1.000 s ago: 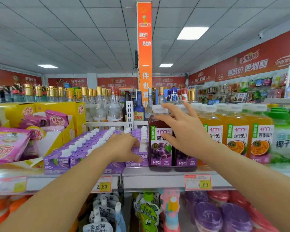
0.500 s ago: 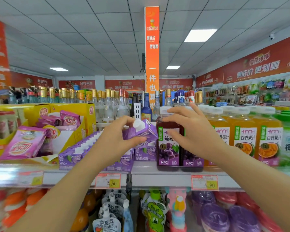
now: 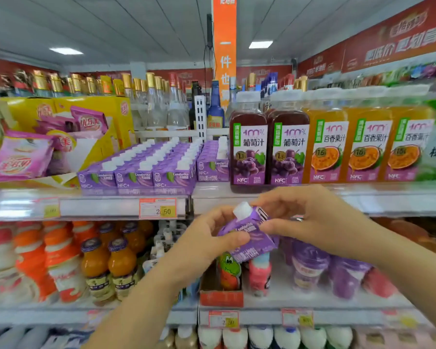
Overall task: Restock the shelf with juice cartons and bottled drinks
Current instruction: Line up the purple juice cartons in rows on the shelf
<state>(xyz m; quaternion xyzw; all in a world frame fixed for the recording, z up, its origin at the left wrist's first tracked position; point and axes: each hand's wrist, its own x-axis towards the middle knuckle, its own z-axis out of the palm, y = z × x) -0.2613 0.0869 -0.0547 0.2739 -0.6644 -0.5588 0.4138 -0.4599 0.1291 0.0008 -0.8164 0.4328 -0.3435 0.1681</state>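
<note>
The shelf (image 3: 98,206) is running across a shop aisle under a panelled ceiling with lit panels, and red signs are lining the walls. At far left, pink packets (image 3: 20,159) are spilling from a yellow box (image 3: 116,109), with gold-capped bottles (image 3: 151,94) standing behind. Next, purple cartons (image 3: 141,170) are sitting in three tight rows that are reaching the shelf's front lip, above a price tag (image 3: 157,209). A fourth row (image 3: 213,167) is sitting further back, leaving a bare strip of shelf in front of it, just beside a white divider (image 3: 200,117). An orange banner (image 3: 224,46) is hanging above. To the right, two grape bottles (image 3: 249,147) are standing at the lip, touching each other, then three orange bottles (image 3: 368,147), then a blurred green one at the frame edge. Below the lip, in the open air in front of the lower tier, both hands are meeting on one tilted carton (image 3: 247,238), its white cap pointing up. The left hand (image 3: 204,243) is gripping it, thumb across the front; the right hand (image 3: 312,222) is pinching its upper right corner. Behind them, the lower tier is holding small orange drinks (image 3: 108,263) at left, a crocodile pouch (image 3: 229,270) in the middle and purple cups (image 3: 310,265) at right, all packed close to the edge.
</note>
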